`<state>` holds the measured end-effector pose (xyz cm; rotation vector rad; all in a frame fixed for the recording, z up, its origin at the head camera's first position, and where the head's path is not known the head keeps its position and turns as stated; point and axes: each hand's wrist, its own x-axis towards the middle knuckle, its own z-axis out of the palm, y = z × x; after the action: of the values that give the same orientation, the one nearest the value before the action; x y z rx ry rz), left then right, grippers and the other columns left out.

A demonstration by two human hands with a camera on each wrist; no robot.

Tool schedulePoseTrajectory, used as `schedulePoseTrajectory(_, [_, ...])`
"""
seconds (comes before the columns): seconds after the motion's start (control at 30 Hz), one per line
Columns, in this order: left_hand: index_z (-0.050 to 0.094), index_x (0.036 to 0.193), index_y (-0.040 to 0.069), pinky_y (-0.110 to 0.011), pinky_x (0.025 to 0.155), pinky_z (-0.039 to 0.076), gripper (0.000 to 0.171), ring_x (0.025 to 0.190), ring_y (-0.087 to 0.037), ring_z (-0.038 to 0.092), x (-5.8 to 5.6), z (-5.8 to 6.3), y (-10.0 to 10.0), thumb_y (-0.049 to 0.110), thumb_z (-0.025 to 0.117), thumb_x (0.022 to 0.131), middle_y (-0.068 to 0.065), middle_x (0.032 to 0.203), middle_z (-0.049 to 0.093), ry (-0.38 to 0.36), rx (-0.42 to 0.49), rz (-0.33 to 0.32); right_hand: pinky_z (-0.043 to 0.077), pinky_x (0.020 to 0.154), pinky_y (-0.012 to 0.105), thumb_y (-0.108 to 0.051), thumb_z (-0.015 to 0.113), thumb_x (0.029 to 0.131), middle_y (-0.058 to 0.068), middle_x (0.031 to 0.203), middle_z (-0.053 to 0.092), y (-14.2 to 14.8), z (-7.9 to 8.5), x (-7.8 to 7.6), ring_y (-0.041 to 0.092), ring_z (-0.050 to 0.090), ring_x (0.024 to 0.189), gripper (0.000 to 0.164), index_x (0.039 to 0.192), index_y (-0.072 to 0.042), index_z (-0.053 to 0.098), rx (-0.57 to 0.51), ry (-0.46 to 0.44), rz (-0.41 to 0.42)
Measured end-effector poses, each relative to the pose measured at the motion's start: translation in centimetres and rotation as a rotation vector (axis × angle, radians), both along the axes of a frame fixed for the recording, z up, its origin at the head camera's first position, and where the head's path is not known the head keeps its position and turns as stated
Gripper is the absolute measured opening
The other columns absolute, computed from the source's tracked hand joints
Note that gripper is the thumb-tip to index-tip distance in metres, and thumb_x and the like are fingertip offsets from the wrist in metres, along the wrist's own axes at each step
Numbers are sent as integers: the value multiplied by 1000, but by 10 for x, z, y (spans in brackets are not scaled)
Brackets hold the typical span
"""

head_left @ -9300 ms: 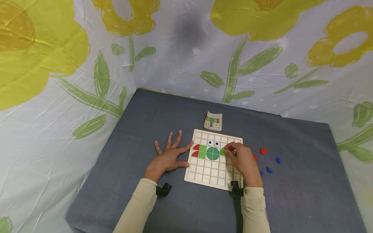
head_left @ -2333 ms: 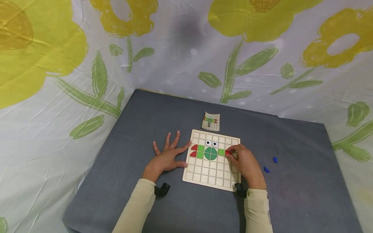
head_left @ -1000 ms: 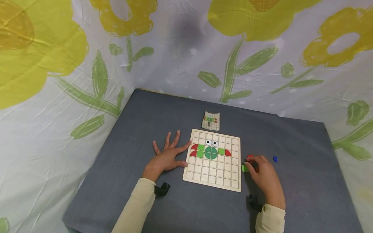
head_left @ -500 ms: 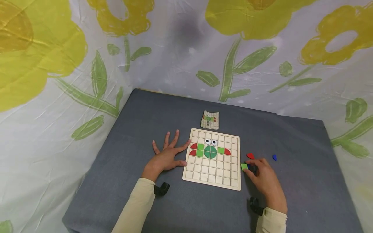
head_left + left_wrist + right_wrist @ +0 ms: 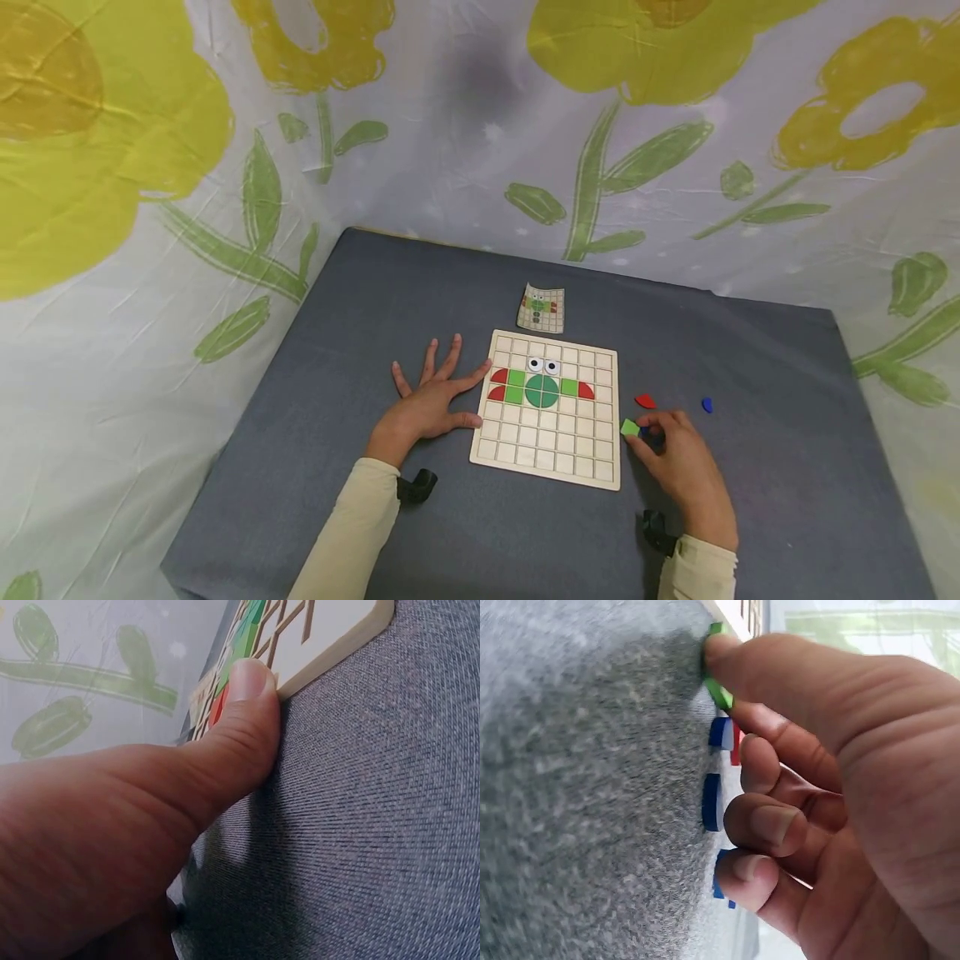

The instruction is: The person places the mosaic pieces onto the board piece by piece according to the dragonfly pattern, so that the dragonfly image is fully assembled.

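Observation:
The wooden grid board (image 5: 525, 462) lies flat on the dark table, bearing two eye tiles (image 5: 543, 365), a dark green circle (image 5: 542, 391) of quarter pieces, light green squares (image 5: 515, 387) and red quarter-round tiles (image 5: 586, 391). My left hand (image 5: 427, 408) rests with spread fingers, its thumb and index tip at the board's left edge. Just off the right edge, my right hand (image 5: 678, 454) pinches a light green square tile (image 5: 630, 427) between thumb and index finger. In the right wrist view, that green tile (image 5: 718, 694) stands tilted under the thumb; the remaining fingers curl loosely.
A small pattern card (image 5: 541, 310) with curled edges lies behind the board. Right of the board are a loose red tile (image 5: 645, 402) and a blue tile (image 5: 707, 405). Several blue pieces (image 5: 712, 802) sit near the right fingers. Flower-printed fabric (image 5: 450, 150) hangs behind the table.
A light green square and a red quarter-round were set down right of the circle. The right hand then moved off the board and took hold of another green square, which has turned slightly.

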<state>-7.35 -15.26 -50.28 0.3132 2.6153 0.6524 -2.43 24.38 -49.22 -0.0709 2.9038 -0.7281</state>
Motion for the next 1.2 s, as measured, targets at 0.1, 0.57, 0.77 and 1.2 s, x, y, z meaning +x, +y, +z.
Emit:
schedulePoseTrajectory(0.1, [24,167,47,-84,109,-20,98,160,-37,-24,0,0,0,61,77,86,0,177,-16,-1,-5,-1,56,83,49,-29,80,97,14,116,61,0,1,-2,26,63,93,35,118,-3,71,0,-22,2])
schedulePoseTrajectory(0.57, [25,167,46,-84,108,-21,97,160,-38,-25,0,-1,-2,60,77,86,-1,177,-16,2,1,-1,51,71,39,-22,82,96,9,100,66,1,6,-8,21,60,80,24,107,-5,67,-13,-5,-7])
schedulePoseTrajectory(0.77, [24,166,47,-81,107,-27,98,160,-36,-26,-1,-10,-2,60,79,86,1,178,-16,6,48,10,49,65,35,-23,79,99,6,93,70,-1,12,-10,19,59,74,22,106,-8,65,-18,13,-3])
schedulePoseTrajectory(1.2, [25,167,47,-84,108,-22,97,160,-38,-23,1,-6,0,61,77,86,0,177,-16,15,20,-5,48,60,32,-17,75,101,7,101,74,-26,18,-22,15,59,70,16,110,-10,65,-76,111,79])
